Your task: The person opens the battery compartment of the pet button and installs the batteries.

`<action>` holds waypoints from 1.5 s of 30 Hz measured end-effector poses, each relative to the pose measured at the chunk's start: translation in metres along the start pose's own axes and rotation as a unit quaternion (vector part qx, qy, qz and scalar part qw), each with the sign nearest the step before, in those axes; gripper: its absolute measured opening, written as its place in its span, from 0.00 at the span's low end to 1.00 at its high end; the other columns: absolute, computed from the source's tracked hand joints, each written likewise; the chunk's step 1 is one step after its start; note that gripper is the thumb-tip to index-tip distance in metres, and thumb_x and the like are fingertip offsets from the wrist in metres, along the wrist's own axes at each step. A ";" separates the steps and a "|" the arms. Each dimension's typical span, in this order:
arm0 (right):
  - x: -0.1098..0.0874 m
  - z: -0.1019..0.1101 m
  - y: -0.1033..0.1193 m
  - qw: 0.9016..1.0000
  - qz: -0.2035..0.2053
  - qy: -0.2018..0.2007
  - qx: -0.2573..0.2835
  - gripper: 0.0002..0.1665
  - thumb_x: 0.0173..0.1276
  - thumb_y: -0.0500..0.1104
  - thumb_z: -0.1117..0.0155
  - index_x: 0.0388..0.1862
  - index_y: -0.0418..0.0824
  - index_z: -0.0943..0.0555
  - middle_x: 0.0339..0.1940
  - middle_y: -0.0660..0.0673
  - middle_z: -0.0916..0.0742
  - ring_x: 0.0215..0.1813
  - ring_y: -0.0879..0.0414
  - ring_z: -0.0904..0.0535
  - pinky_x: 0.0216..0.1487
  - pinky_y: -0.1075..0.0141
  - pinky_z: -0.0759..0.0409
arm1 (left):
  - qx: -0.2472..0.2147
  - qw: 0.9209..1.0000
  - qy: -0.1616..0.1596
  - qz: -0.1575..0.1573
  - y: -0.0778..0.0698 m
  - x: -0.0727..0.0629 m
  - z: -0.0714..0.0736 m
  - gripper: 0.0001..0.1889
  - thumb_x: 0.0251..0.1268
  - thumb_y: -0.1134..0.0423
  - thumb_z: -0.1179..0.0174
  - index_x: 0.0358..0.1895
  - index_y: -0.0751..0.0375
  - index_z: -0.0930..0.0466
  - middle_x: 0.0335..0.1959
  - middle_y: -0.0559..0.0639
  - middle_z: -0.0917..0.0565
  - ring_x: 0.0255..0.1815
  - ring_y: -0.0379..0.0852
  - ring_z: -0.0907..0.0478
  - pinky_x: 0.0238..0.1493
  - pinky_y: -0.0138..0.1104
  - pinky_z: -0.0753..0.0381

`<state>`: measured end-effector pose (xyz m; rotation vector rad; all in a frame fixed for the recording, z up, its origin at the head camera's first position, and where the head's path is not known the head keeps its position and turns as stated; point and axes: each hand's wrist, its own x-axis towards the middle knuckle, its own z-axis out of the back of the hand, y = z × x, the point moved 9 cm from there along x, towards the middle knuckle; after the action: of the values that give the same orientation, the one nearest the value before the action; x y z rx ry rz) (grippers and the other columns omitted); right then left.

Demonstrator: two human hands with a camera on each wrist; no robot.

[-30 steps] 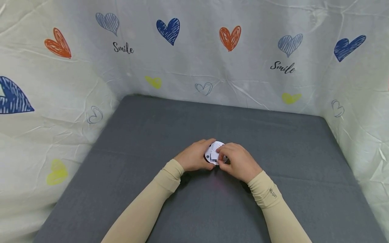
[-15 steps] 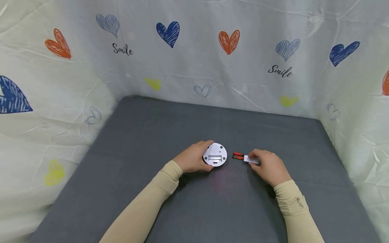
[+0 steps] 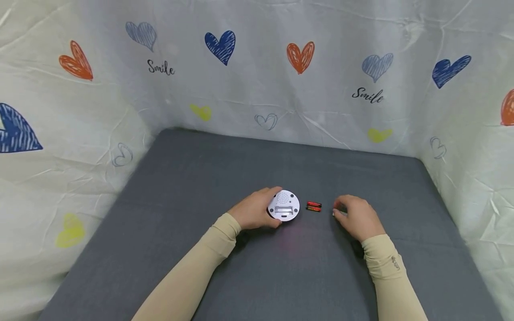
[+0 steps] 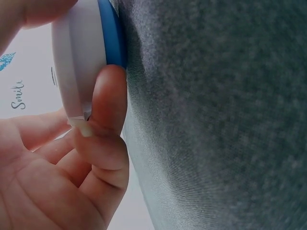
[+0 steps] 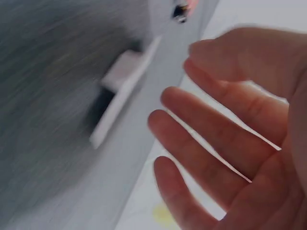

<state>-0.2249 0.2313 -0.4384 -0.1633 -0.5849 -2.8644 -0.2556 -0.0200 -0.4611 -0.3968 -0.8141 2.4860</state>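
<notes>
My left hand [image 3: 254, 209] grips a round white device [image 3: 284, 198] by its edge, fingers on the far side and thumb on the near side. The device's underside faces up, showing small speaker holes and an uncovered battery compartment [image 3: 283, 210]. Seen from the left wrist, its lower part [image 4: 113, 36] is blue and sits against the cloth. Two red batteries [image 3: 313, 206] lie side by side just right of it. Farther right is my right hand [image 3: 358, 217], fingers loosely bent and holding nothing. A white battery cover [image 5: 122, 98], blurred, shows apart from those fingers in the right wrist view.
A dark grey cloth [image 3: 201, 178] covers the table. White curtains [image 3: 249, 80] printed with hearts and "Smile" stand behind it and at both sides.
My right hand has drawn the battery cover off the device, carried it right past the batteries and let go of it. The compartment has become visible. My left hand keeps its grip.
</notes>
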 end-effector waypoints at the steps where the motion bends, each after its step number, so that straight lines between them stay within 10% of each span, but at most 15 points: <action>1: 0.004 -0.001 0.004 1.000 0.008 -0.002 0.000 0.04 0.72 0.40 0.26 0.43 0.42 0.09 0.48 0.40 0.07 0.50 0.42 0.11 0.54 0.43 0.15 | 0.000 1.000 -0.001 0.002 0.001 -0.001 0.000 0.50 0.57 0.54 0.21 0.84 0.56 0.35 0.75 0.56 0.22 0.69 0.51 0.22 0.71 0.47 0.23; 29: 0.029 -0.027 0.039 1.000 0.027 -0.007 -0.012 0.03 0.71 0.39 0.24 0.42 0.43 0.07 0.41 0.45 0.09 0.43 0.48 0.14 0.44 0.50 0.15 | 0.011 1.000 0.002 -0.007 -0.001 -0.004 -0.002 0.51 0.58 0.53 0.19 0.84 0.58 0.36 0.75 0.58 0.22 0.70 0.52 0.21 0.73 0.47 0.23; 39: 0.013 -0.014 0.115 0.983 0.170 -0.075 -0.009 0.07 0.66 0.37 0.19 0.41 0.44 0.10 0.38 0.48 0.11 0.41 0.51 0.17 0.43 0.56 0.17 | 0.004 1.000 0.012 -0.008 0.001 -0.007 -0.003 0.51 0.61 0.52 0.20 0.85 0.58 0.37 0.74 0.58 0.22 0.66 0.50 0.21 0.69 0.46 0.21; 45: 0.012 -0.018 0.122 0.981 0.176 -0.078 -0.024 0.08 0.64 0.37 0.18 0.39 0.43 0.09 0.37 0.49 0.12 0.40 0.51 0.17 0.42 0.57 0.18 | 0.006 1.000 0.014 -0.005 0.001 -0.005 -0.004 0.51 0.62 0.52 0.21 0.86 0.57 0.39 0.74 0.57 0.22 0.65 0.49 0.21 0.68 0.46 0.20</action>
<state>-0.2100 0.1123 -0.4070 -0.4551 -0.4596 -2.5369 -0.2500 -0.0219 -0.4641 -0.4216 -0.7871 2.4702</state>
